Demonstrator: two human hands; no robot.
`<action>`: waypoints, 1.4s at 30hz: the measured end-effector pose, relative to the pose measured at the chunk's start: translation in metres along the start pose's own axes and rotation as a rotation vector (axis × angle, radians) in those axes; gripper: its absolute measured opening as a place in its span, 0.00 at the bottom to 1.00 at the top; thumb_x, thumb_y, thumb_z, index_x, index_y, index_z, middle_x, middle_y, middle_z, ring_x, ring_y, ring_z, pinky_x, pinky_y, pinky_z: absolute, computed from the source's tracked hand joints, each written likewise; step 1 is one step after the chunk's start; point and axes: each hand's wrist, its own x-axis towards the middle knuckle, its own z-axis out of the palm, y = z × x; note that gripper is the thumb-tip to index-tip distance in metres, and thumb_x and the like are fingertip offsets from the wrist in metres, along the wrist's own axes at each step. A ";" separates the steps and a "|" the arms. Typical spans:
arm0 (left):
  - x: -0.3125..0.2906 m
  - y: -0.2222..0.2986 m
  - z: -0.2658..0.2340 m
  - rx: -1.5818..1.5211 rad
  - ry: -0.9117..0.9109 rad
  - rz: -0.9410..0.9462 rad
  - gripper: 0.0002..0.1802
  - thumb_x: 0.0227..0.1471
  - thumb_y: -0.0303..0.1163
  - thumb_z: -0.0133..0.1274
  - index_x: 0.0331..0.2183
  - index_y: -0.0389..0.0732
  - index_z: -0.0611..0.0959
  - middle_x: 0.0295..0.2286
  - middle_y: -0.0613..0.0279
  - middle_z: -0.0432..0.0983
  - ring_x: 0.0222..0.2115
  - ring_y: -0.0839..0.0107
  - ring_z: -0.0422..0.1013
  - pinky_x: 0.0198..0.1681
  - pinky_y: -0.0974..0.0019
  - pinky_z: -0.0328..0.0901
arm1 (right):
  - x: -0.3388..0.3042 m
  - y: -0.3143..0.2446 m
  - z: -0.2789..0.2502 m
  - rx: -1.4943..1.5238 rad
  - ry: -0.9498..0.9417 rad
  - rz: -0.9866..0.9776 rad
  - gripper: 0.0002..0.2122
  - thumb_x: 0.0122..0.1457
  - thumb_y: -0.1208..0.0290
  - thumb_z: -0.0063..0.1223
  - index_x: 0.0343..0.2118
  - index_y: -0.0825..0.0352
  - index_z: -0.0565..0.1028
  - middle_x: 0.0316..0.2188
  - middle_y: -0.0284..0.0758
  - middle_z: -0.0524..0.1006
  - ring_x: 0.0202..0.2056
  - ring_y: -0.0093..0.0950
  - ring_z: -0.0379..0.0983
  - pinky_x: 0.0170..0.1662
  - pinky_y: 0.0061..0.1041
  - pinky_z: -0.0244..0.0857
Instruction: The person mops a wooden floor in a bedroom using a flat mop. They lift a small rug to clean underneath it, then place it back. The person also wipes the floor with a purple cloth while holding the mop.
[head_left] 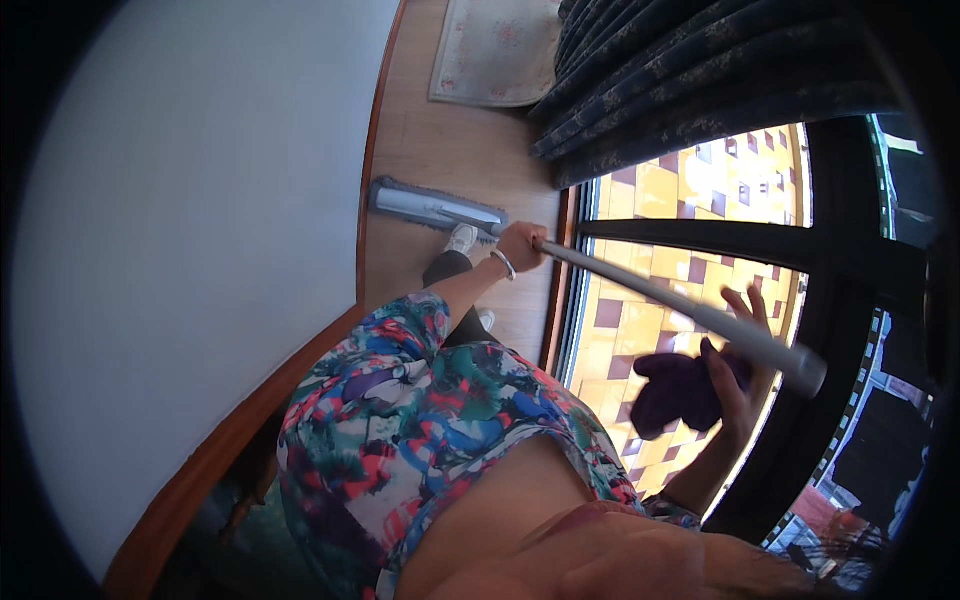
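My left hand [522,246] is closed around the grey pole [640,288] of a flat mop, low down near its head. The mop head [438,208], a pale plate with a grey fringed pad, lies on the wooden floor close to the wall. From there the pole slants up to the right, and its thick upper end passes in front of my right hand [738,375]. That hand has a dark purple cloth [680,393] hanging by its thumb, while some fingers stretch out past the pole. Whether these fingers touch the pole is hard to tell.
A white wall [220,200] with a brown baseboard [367,200] runs along the left. To the right are dark-framed glass panes [700,238] facing yellow tiling, with a dark patterned curtain [690,90] above. A pale rug [497,50] lies ahead. My shoes [462,238] stand near the mop head.
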 end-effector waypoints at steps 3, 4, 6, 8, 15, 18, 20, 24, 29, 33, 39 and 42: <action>0.017 -0.020 0.002 -0.036 0.186 -0.099 0.07 0.39 0.28 0.58 0.18 0.40 0.75 0.16 0.51 0.71 0.19 0.53 0.69 0.22 0.61 0.62 | 0.030 0.046 -0.003 0.009 -0.070 0.220 0.41 0.44 0.80 0.53 0.66 0.65 0.54 0.51 0.40 0.75 0.27 0.14 0.72 0.28 0.12 0.63; 0.027 -0.024 -0.005 -0.153 0.133 -0.115 0.07 0.40 0.29 0.59 0.19 0.41 0.77 0.16 0.53 0.72 0.18 0.58 0.70 0.21 0.62 0.62 | 0.040 0.054 -0.002 -0.021 -0.070 0.277 0.41 0.45 0.80 0.52 0.66 0.63 0.53 0.52 0.40 0.74 0.31 0.16 0.73 0.31 0.14 0.65; 0.045 -0.027 -0.024 -0.303 0.177 -0.148 0.08 0.42 0.31 0.62 0.20 0.40 0.80 0.15 0.59 0.74 0.16 0.69 0.71 0.21 0.65 0.62 | 0.065 0.060 0.008 -0.204 -0.043 0.083 0.41 0.46 0.79 0.54 0.67 0.59 0.53 0.54 0.41 0.72 0.42 0.23 0.74 0.42 0.22 0.68; 0.060 -0.026 -0.048 -0.347 0.224 -0.219 0.10 0.44 0.32 0.64 0.20 0.38 0.81 0.15 0.65 0.75 0.16 0.76 0.71 0.21 0.68 0.63 | 0.104 0.057 0.014 -0.561 -0.075 -0.149 0.43 0.47 0.74 0.61 0.67 0.54 0.51 0.61 0.42 0.65 0.60 0.40 0.64 0.61 0.38 0.60; 0.015 -0.039 -0.150 -0.681 0.555 -0.239 0.17 0.50 0.21 0.53 0.16 0.45 0.67 0.15 0.75 0.60 0.16 0.82 0.58 0.19 0.73 0.52 | 0.326 0.058 0.018 -1.107 -0.118 -0.520 0.49 0.45 0.73 0.55 0.68 0.41 0.39 0.67 0.47 0.49 0.35 0.47 0.77 0.35 0.39 0.71; -0.037 -0.041 -0.179 -0.811 0.589 -0.109 0.18 0.49 0.17 0.49 0.16 0.44 0.63 0.15 0.73 0.56 0.15 0.81 0.54 0.19 0.73 0.48 | 0.389 0.084 0.009 -1.382 -0.153 -0.199 0.51 0.46 0.73 0.53 0.68 0.40 0.34 0.68 0.48 0.47 0.33 0.45 0.77 0.33 0.38 0.70; -0.066 -0.035 -0.189 -0.830 0.628 -0.103 0.18 0.49 0.18 0.49 0.15 0.44 0.62 0.15 0.73 0.55 0.15 0.80 0.51 0.19 0.73 0.47 | 0.406 0.107 -0.001 -1.587 -0.108 -0.067 0.50 0.48 0.69 0.54 0.68 0.39 0.31 0.66 0.47 0.52 0.43 0.43 0.77 0.42 0.40 0.70; -0.099 -0.017 -0.194 -0.825 0.782 -0.163 0.19 0.52 0.21 0.49 0.15 0.44 0.62 0.15 0.71 0.56 0.16 0.79 0.53 0.23 0.73 0.50 | 0.401 0.153 -0.037 -1.829 -0.331 0.324 0.53 0.45 0.54 0.59 0.69 0.55 0.34 0.53 0.44 0.72 0.51 0.39 0.73 0.52 0.37 0.67; -0.099 -0.016 -0.192 -0.815 0.769 -0.136 0.20 0.54 0.23 0.48 0.15 0.45 0.61 0.13 0.71 0.56 0.15 0.79 0.52 0.25 0.72 0.52 | 0.311 0.192 -0.098 -1.800 -0.640 0.435 0.19 0.46 0.61 0.54 0.38 0.67 0.81 0.43 0.48 0.78 0.47 0.42 0.76 0.49 0.35 0.70; -0.089 -0.025 -0.187 -0.817 0.789 -0.110 0.21 0.55 0.23 0.47 0.15 0.46 0.59 0.12 0.72 0.54 0.14 0.81 0.51 0.22 0.73 0.49 | 0.174 0.206 -0.149 -1.579 -1.175 0.680 0.23 0.43 0.56 0.55 0.40 0.67 0.80 0.42 0.48 0.78 0.46 0.43 0.76 0.49 0.37 0.70; -0.076 -0.032 -0.170 -0.796 0.733 -0.104 0.22 0.56 0.23 0.47 0.15 0.45 0.58 0.13 0.73 0.53 0.15 0.82 0.51 0.19 0.73 0.46 | 0.025 0.189 -0.186 -1.227 -1.404 0.981 0.26 0.46 0.57 0.48 0.39 0.79 0.77 0.39 0.55 0.78 0.42 0.43 0.77 0.45 0.35 0.69; -0.071 -0.038 -0.167 -0.808 0.781 -0.119 0.22 0.56 0.25 0.49 0.15 0.45 0.59 0.13 0.73 0.55 0.15 0.82 0.52 0.19 0.74 0.47 | 0.030 0.173 -0.168 -1.107 -1.269 0.922 0.26 0.46 0.57 0.52 0.41 0.77 0.77 0.39 0.54 0.78 0.43 0.44 0.76 0.46 0.35 0.68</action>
